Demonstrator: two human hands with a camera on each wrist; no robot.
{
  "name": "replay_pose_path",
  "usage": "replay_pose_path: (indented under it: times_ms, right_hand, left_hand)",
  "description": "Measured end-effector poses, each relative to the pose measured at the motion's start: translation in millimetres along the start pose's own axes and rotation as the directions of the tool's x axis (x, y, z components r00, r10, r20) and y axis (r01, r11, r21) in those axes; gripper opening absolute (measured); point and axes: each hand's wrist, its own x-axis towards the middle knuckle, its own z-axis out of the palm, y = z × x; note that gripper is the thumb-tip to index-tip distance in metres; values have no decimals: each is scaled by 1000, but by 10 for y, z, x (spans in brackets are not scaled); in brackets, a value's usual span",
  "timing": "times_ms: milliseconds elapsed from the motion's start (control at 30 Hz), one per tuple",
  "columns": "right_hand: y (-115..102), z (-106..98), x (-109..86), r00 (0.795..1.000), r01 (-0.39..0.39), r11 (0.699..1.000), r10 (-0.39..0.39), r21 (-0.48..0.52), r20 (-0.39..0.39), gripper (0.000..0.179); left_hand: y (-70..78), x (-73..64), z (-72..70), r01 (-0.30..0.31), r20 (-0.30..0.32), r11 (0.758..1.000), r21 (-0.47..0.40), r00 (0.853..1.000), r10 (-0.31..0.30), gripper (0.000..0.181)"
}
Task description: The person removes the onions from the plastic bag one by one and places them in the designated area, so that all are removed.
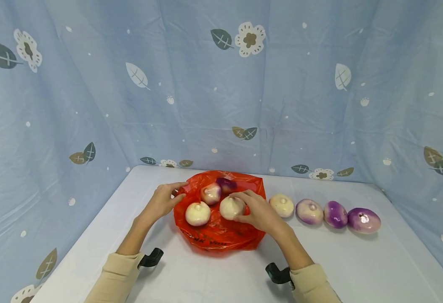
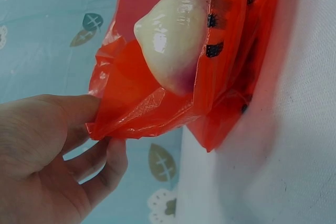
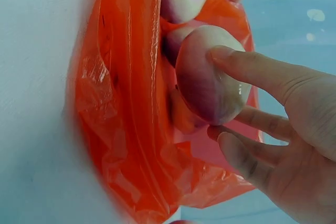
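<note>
A red plastic bag [image 1: 240, 237] lies with its mouth spread wide in the head view. At its left edge, the thumb and fingers of my left hand [image 1: 162, 202] pinch the rim, which the left wrist view shows close up. My right hand [image 1: 258, 211] grips a white-and-purple turnip [image 3: 202, 87] between thumb and fingertips, over the bag's opening. Inside the bag sit a pale turnip [image 1: 197, 213] at the left, a white-purple turnip [image 1: 211, 193] behind it, and a dark purple one [image 1: 226, 185] partly covered by red plastic.
To the right of the bag, a row of several turnips runs across the white table [image 1: 358, 269], from a pale one [image 1: 281, 205] to a purple one [image 1: 364, 220] at the far end. A blue patterned curtain [image 1: 191, 84] surrounds the table at the back and sides.
</note>
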Motion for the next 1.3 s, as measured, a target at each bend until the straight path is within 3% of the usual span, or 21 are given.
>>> replay_pose_path:
  times_ms: [533, 1300]
  right_hand:
    - [38, -63, -147, 999, -41, 999, 41, -8, -16, 64]
    - [127, -196, -360, 996, -2, 1000, 2, -6, -94, 64]
  left_hand:
    - [-3, -17, 2, 2, 5, 1000, 5, 1000, -2, 38]
    - [3, -16, 13, 4, 5, 1000, 4, 1000, -4, 39]
